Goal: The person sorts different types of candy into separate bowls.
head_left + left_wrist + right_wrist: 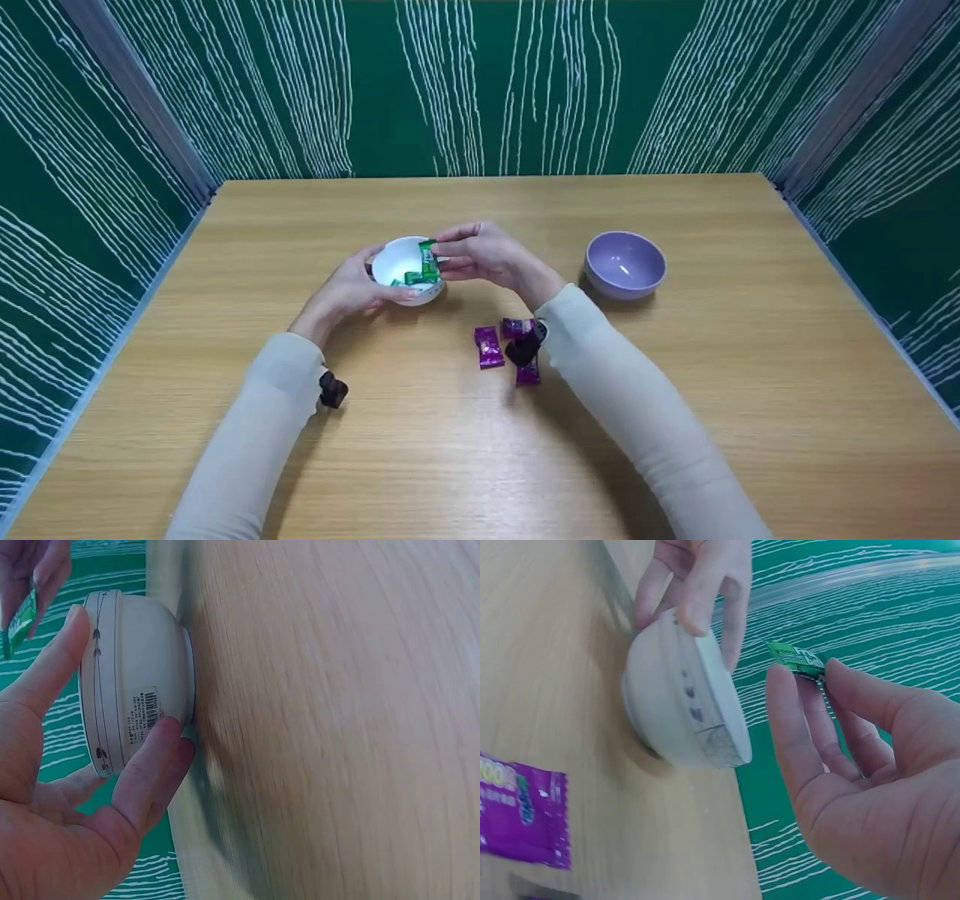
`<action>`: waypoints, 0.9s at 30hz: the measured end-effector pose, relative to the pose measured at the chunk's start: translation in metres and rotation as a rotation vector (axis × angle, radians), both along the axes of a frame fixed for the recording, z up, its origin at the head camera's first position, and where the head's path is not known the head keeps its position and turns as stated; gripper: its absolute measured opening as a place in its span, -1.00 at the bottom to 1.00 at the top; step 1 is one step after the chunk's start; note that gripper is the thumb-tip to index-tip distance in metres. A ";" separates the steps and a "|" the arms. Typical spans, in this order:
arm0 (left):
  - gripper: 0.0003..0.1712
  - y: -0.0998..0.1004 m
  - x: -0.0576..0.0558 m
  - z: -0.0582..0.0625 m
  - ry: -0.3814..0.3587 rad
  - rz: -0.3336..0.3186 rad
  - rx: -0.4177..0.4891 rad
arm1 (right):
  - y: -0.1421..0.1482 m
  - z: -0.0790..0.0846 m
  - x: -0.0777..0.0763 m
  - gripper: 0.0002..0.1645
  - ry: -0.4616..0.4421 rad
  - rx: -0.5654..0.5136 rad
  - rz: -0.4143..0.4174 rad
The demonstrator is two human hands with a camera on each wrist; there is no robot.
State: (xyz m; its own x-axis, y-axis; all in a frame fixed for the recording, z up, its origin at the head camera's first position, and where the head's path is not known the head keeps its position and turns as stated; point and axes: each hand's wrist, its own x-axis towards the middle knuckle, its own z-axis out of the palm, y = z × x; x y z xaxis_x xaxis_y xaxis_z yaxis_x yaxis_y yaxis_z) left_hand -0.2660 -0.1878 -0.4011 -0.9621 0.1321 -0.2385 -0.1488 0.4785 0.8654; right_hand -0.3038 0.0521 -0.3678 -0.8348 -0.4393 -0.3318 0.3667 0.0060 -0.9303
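Note:
A white bowl (pixel 393 264) with a dark decorated band stands on the table, and my left hand (pixel 358 281) grips its left side. In the left wrist view a barcode label (pixel 145 714) shows on the bowl's outside, with the thumb at the rim and fingers at the wall. My right hand (pixel 484 256) pinches a green wrapped candy (pixel 796 658) between thumb and fingertips, over the bowl's right rim. More green candies (pixel 412 278) lie inside the bowl; how many is hard to tell.
Purple wrapped candies (pixel 488 348) lie on the wooden table (pixel 420 450), partly hidden by the right wrist's camera (pixel 525 346). A purple bowl (pixel 625 264) stands to the right, near the right forearm. Green walls with white streaks (pixel 495 90) border the table.

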 end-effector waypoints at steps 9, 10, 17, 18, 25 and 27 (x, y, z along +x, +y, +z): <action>0.27 0.000 0.000 -0.001 -0.028 0.011 -0.006 | -0.008 -0.012 -0.003 -0.71 -0.057 -0.044 -0.053; 0.27 0.000 0.000 0.000 -0.028 0.010 -0.004 | -0.009 -0.013 -0.003 -0.71 -0.064 -0.045 -0.057; 0.29 0.001 -0.001 0.000 -0.023 0.001 0.005 | -0.012 -0.017 -0.005 -0.71 -0.105 -0.037 -0.069; 0.30 0.001 -0.002 -0.001 -0.024 0.001 0.004 | -0.012 -0.017 -0.005 -0.68 -0.108 -0.037 -0.064; 0.29 0.000 -0.003 -0.002 -0.008 0.003 0.011 | -0.013 -0.016 -0.005 -0.52 -0.107 -0.025 -0.012; 0.28 -0.001 -0.002 -0.003 -0.001 0.001 0.011 | -0.013 -0.017 -0.005 -0.51 -0.104 -0.018 -0.006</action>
State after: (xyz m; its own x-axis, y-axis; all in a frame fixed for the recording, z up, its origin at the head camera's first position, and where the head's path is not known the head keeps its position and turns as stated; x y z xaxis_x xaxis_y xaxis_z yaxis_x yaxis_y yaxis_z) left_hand -0.2684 -0.1885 -0.4038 -0.9622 0.1334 -0.2376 -0.1500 0.4684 0.8707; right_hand -0.3087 0.0391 -0.3849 -0.7987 -0.4413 -0.4092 0.4617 -0.0131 -0.8870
